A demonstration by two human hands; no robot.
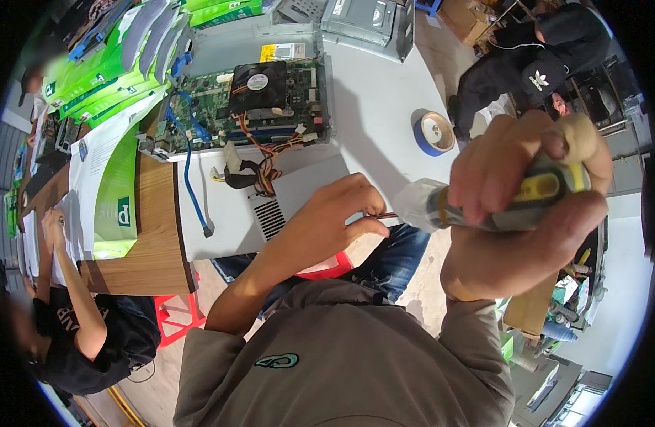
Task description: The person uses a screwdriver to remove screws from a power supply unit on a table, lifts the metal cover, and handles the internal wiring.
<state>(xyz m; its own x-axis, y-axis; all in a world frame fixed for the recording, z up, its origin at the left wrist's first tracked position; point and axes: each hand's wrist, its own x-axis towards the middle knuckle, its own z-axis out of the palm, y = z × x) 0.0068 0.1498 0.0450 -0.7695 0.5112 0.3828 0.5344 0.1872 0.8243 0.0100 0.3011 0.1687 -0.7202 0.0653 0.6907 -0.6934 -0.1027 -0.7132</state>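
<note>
My right hand point(502, 167) wraps round a grey and yellow electric screwdriver point(541, 187), held up at the right with its pale nose pointing left. A thin dark bit point(389, 215) sticks out of that nose. My left hand point(331, 217) is closed, its thumb and index finger pinching at the bit's end; the fingers partly hide the tip. Under and beyond the left hand lies a grey metal power supply point(313, 186) with a slotted vent and a bundle of coloured wires point(268, 171). Behind it is an open computer case with a green motherboard point(206, 96) and a black fan point(258, 85).
A blue-rimmed roll of tape point(434, 134) lies on the white tabletop point(374, 132). A blue cable point(190, 188) hangs over the case's front. Green and white packages point(114, 71) pile up at left. A drive unit point(359, 21) is at the back; other people sit left and far right.
</note>
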